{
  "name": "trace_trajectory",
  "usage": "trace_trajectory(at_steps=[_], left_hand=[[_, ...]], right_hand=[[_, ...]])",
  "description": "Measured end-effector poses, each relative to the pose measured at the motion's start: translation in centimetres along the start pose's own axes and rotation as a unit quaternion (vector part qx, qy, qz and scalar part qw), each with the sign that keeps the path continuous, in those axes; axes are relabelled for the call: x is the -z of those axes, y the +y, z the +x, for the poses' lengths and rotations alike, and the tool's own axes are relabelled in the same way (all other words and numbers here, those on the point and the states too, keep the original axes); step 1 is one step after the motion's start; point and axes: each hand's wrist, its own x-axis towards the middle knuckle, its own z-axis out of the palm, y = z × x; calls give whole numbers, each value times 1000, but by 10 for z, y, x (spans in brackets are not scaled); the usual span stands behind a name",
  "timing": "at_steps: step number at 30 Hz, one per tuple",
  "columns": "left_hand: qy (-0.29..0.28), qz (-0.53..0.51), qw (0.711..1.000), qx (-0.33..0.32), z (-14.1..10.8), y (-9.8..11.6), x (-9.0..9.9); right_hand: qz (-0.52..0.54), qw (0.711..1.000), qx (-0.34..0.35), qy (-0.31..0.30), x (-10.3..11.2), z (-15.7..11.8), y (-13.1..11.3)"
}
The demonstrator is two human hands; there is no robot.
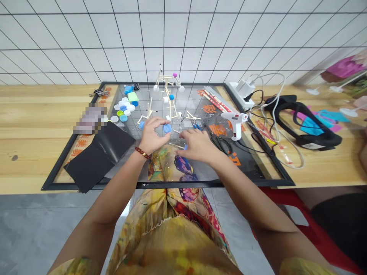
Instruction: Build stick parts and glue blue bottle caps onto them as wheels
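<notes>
My left hand (154,135) pinches a light blue bottle cap (166,128) between thumb and fingers, its round face turned toward me. To its right, my right hand (195,144) reaches over the glass with thumb and fingers apart. A thin wooden stick (177,146) lies by its thumb, close to a partly hidden blue piece (185,146). Beyond the hands stands a figure built of wooden sticks (166,86) with blue, white and pink caps. A smaller stick assembly (149,110) is behind my left hand, and another small stick piece (192,116) lies farther right.
Loose bottle caps (123,109) lie at the left, near black sheets (99,152). At the right are a white glue gun (235,124), scissors (220,142), a power strip (242,95) with cables and a black headset strap (306,126). A black frame (172,185) edges the glass.
</notes>
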Motion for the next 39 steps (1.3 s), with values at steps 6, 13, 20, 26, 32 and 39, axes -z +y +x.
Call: trace_trajectory(at_steps=[6,13,20,26,32,39], left_hand=[[26,-164,985,49,3,-17,-3],[8,-138,990,32,4,-16,2],[-4,-119,993,16,2,-9,1],[-11,-58,998,-9,-1,-10,1],[-59,-96,994,-7,2,-16,4],[-133,-140,981,13,-4,-12,-4]], right_hand=[[-55,998,-27,25,-17,4,-10],[67,972,-3,226,-5,3,14],[-57,920,91,378,-11,0,7],[-73,917,121,372,-17,3,5],[-78,915,128,374,-18,4,3],[-72,913,130,380,-22,-9,8]])
